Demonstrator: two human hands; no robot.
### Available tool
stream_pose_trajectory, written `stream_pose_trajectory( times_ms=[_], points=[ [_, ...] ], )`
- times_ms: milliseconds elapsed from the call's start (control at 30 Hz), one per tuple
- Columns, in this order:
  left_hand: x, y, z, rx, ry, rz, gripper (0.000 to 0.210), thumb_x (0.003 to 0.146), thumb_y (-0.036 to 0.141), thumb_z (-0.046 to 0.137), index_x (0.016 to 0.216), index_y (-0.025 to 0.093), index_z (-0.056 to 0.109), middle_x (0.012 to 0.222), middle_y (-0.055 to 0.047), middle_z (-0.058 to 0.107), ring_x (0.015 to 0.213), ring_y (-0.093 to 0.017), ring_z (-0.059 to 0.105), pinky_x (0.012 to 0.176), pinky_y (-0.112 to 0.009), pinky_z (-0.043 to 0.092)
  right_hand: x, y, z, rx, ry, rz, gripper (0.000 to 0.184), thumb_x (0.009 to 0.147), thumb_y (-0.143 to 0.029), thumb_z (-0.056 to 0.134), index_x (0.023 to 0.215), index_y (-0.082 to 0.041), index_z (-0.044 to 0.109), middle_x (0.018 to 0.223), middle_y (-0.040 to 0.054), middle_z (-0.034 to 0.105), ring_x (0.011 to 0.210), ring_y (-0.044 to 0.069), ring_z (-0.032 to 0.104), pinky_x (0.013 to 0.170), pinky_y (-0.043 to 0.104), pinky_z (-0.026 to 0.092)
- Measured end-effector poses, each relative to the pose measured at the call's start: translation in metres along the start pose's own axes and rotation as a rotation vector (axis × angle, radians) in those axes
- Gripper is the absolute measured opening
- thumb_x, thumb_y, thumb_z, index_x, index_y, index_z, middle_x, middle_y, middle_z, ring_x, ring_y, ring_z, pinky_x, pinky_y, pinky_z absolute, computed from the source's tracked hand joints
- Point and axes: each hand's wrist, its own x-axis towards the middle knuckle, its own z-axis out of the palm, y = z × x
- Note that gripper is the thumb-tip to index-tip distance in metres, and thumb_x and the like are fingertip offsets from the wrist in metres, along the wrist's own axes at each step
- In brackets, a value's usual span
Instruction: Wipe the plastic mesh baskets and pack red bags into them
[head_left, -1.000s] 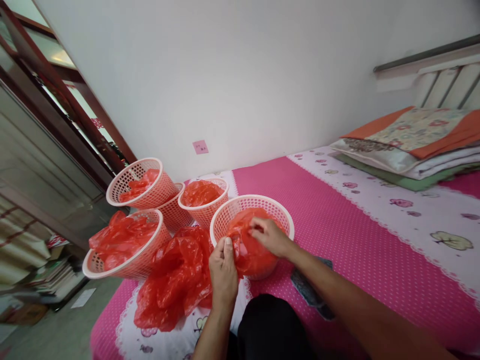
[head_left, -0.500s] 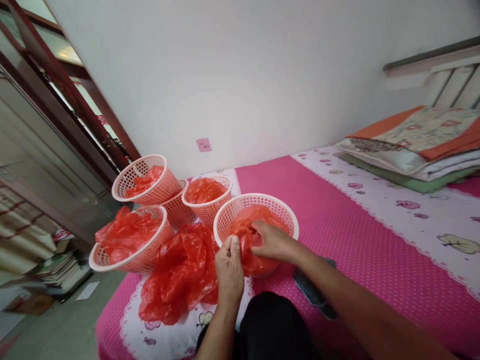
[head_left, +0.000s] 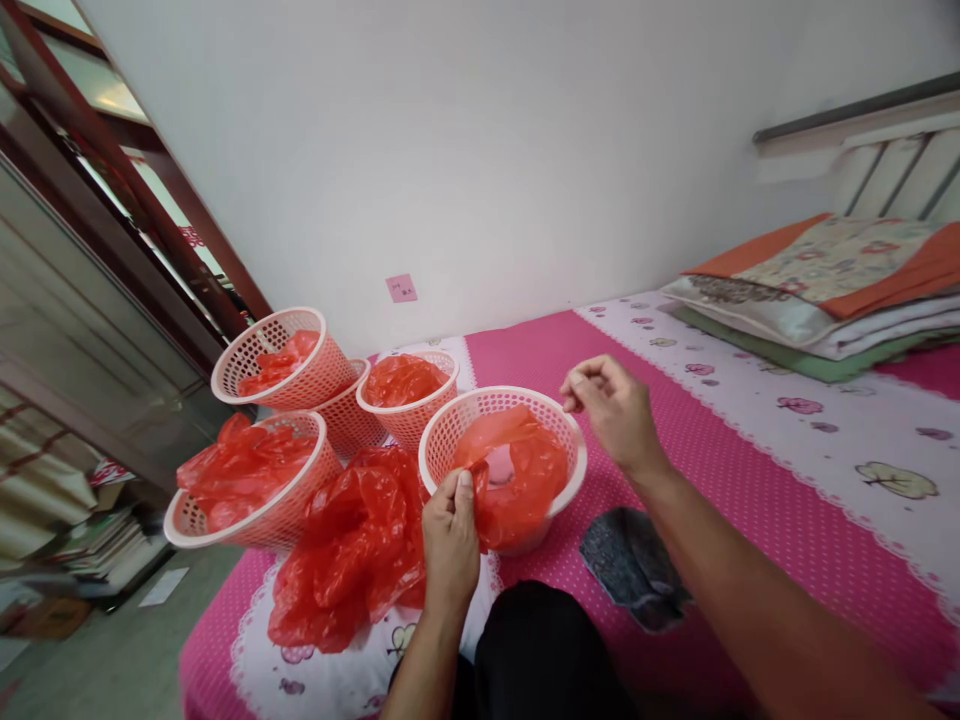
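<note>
A pale pink plastic basket [head_left: 430,450] stands on the bed in front of me, with a red plastic bag [head_left: 536,465] spread inside it. Between thumb and fingers, my left hand [head_left: 452,550] pinches the bag's edge at the basket's near left rim. The bag's mouth gapes, and a pale pink surface shows through it. My right hand [head_left: 619,415] is raised just beyond the basket's right rim, fingertips drawn together; whatever they might hold is too small to make out. A loose heap of red plastic bags [head_left: 360,540] lies left of my left hand.
Several more pink baskets [head_left: 409,425] with red bags in them cluster at the left, some tilted or stacked. A dark grey cloth item [head_left: 634,565] lies under my right forearm. Folded bedding [head_left: 825,270] is piled far right. The bed's edge [head_left: 199,650] drops off at the left.
My right hand has come out of the basket and moved up and right, past the rim. The red bag's mouth now gapes wider. My left hand keeps its pinch.
</note>
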Motion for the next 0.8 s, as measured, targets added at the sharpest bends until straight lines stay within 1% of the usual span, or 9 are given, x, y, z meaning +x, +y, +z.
stream_pose_trajectory(
  times_ms=[133,167,233,367,533,600,667,733,800],
  points=[
    [0.000,0.000,0.004,-0.026,-0.039,-0.001,0.040,0.098,0.054,0.055,0.079,0.019,0.062,0.074,0.002,0.054,0.070,-0.014,0.050,0.065,-0.023,0.042,-0.033,-0.017,0.009,-0.216,-0.693,-0.138,0.012,0.091,-0.019,0.058,0.090,-0.023,0.070,0.083,0.0013,0.072,0.067,0.014,0.063,0.066,0.027,0.050],
    [-0.001,0.000,0.004,-0.026,-0.047,0.005,0.040,0.098,0.054,0.054,0.079,0.019,0.062,0.074,0.002,0.055,0.070,-0.013,0.050,0.065,-0.023,0.042,-0.040,-0.014,0.014,-0.312,-0.792,-0.157,0.014,0.087,-0.016,0.060,0.092,-0.023,0.071,0.086,0.0025,0.074,0.070,0.016,0.064,0.068,0.028,0.050],
    [-0.001,0.002,0.003,-0.011,-0.043,0.018,0.041,0.098,0.053,0.055,0.076,0.019,0.061,0.072,0.002,0.054,0.068,-0.013,0.049,0.063,-0.023,0.042,-0.047,-0.002,0.020,-0.539,-0.860,-0.148,0.015,0.081,-0.010,0.064,0.089,-0.021,0.071,0.087,0.0058,0.074,0.074,0.019,0.066,0.070,0.031,0.048],
    [0.000,0.008,-0.002,0.043,-0.039,0.040,0.039,0.097,0.051,0.056,0.075,0.019,0.062,0.071,0.002,0.055,0.067,-0.014,0.050,0.064,-0.023,0.042,-0.039,0.013,0.010,-0.731,-0.772,-0.168,0.015,0.089,-0.009,0.056,0.080,-0.019,0.063,0.084,0.0073,0.070,0.073,0.021,0.065,0.066,0.031,0.044],
    [0.001,0.018,-0.008,0.065,-0.157,0.065,0.042,0.097,0.053,0.054,0.087,0.018,0.074,0.078,-0.002,0.064,0.076,-0.017,0.058,0.072,-0.027,0.046,-0.023,-0.002,-0.029,-0.667,-0.256,-0.412,0.015,0.097,-0.013,0.048,0.096,-0.020,0.062,0.090,0.0069,0.062,0.085,0.023,0.064,0.076,0.034,0.049],
    [0.001,0.020,-0.011,0.087,-0.223,0.068,0.038,0.092,0.052,0.062,0.093,0.018,0.077,0.073,0.000,0.061,0.072,-0.016,0.056,0.069,-0.026,0.044,-0.020,-0.005,-0.041,-0.700,-0.118,-0.461,0.017,0.098,-0.014,0.047,0.098,-0.020,0.063,0.091,0.0077,0.061,0.087,0.024,0.064,0.079,0.036,0.050],
    [0.001,0.019,-0.013,0.153,-0.276,0.063,0.037,0.081,0.049,0.076,0.102,0.018,0.079,0.063,0.006,0.046,0.060,-0.013,0.044,0.061,-0.024,0.037,-0.018,-0.004,-0.049,-0.727,-0.063,-0.462,0.020,0.097,-0.014,0.048,0.107,-0.019,0.065,0.097,0.0097,0.064,0.090,0.025,0.065,0.082,0.037,0.051],
    [0.001,0.015,-0.014,0.225,-0.298,0.064,0.042,0.075,0.043,0.083,0.108,0.019,0.078,0.058,0.010,0.032,0.054,-0.010,0.032,0.056,-0.023,0.028,-0.016,-0.002,-0.053,-0.755,-0.072,-0.407,0.037,0.093,-0.015,0.051,0.128,-0.017,0.061,0.104,0.0108,0.067,0.088,0.025,0.066,0.081,0.037,0.052],
    [0.001,0.009,-0.014,0.256,-0.278,0.085,0.033,0.080,0.039,0.078,0.105,0.019,0.078,0.058,0.009,0.034,0.054,-0.010,0.032,0.056,-0.023,0.028,-0.013,0.000,-0.056,-0.798,-0.129,-0.294,0.057,0.089,-0.016,0.056,0.146,-0.018,0.051,0.101,0.0086,0.069,0.079,0.023,0.066,0.073,0.035,0.051]
  ],
)
